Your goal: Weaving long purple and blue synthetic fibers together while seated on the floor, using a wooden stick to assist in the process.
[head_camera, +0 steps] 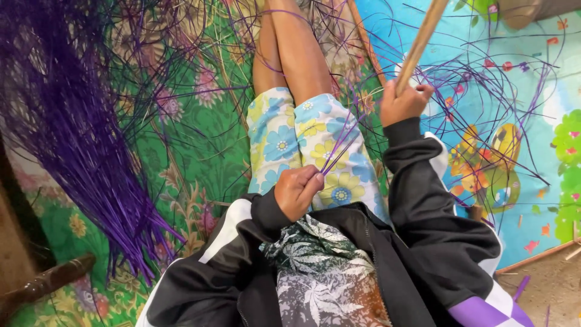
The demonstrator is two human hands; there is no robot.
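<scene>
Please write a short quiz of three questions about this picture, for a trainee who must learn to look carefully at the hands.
1. True or false: the right hand grips a wooden stick.
2. What does the left hand pinch? A) a bundle of purple strands B) a pair of scissors C) a cup
3. On which side of the picture does the big purple fibre bundle lie?

Key
1. True.
2. A: thin purple strands run up from its fingers.
3. On the picture's left, spread over the green flowered mat.
</scene>
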